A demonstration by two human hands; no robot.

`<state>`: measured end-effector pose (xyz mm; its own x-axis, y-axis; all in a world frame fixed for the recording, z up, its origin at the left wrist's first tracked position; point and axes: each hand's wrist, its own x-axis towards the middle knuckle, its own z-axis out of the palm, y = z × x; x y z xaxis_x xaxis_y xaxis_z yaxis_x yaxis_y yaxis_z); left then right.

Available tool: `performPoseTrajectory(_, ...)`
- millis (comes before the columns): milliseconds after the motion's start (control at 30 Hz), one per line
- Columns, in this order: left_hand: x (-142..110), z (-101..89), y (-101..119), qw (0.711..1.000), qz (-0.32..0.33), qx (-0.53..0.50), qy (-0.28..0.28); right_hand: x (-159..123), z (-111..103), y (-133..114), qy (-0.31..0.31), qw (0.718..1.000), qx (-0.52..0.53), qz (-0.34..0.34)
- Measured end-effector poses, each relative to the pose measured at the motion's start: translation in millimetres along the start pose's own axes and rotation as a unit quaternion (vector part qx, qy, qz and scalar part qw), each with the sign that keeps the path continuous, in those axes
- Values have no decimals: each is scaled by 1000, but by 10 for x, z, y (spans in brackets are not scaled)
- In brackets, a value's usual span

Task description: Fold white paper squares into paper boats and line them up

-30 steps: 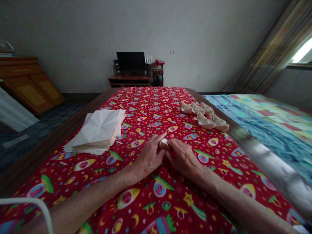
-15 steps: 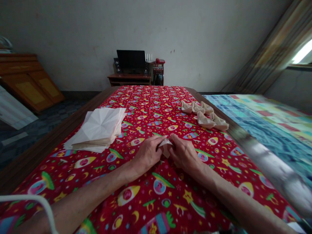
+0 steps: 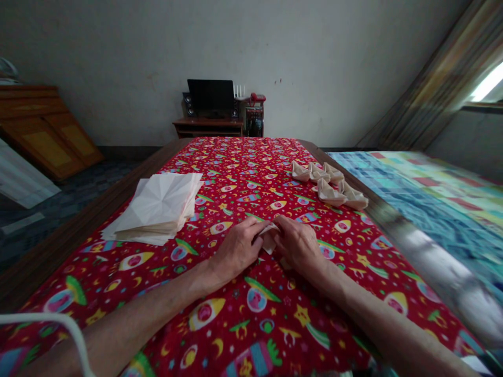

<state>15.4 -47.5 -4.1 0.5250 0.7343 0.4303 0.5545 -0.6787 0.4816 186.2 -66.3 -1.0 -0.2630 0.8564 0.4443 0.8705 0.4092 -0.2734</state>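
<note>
Closest, over the near left part of the red cloth (image 3: pixel 220 335): a white cord (image 3: pixel 51 318). Next, over the near middle of the red cloth: left hand (image 3: pixel 240 248) and right hand (image 3: pixel 301 245), close together, fingers (image 3: pixel 253 229) bent and pinched tight on a small folded paper (image 3: pixel 269 242). Held from both sides, probably to keep the folds from popping loose. Looks pale and creased, with a flat piece pointing down; too covered to tell the whole shape. Farther, on the left side of the red cloth: a messy stack of white paper (image 3: pixel 161 201), with star-like creases on top, likely put there for easy reaching. On the right side of the red cloth: five pointy paper shapes (image 3: pixel 330 193), set close together, maybe to keep from getting squashed. Past the far end of the red cloth: a brown desk (image 3: pixel 208 125) with a black screen (image 3: pixel 210 98).
</note>
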Motion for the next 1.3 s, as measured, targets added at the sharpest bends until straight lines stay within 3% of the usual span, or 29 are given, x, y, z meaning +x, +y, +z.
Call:
performPoseTrajectory(200, -8, 10, 39, 999, 15, -34, 35, -6, -37, 10, 23, 991, 127, -30)
performPoseTrajectory(367, -1, 35, 47, 994, -51, -49, 79, 1, 11, 7, 69, 985, 157, -29)
performPoseTrajectory(600, -24, 61, 52, 993, -37, -57, 95, 19, 3, -32, 74, 980, 172, 71)
performPoseTrajectory(967, -32, 35, 59, 995, -7, -49, 85, -9, -14, -73, 115, 975, 187, -30)
performPoseTrajectory(1167, -25, 18, 0, 997, 4, -38, 72, -67, 11, 4, 68, 987, 136, -43)
performPoseTrajectory(1300, -47, -13, -39, 999, 14, -13, 46, -76, -28, 14, -20, 999, 2, -44)
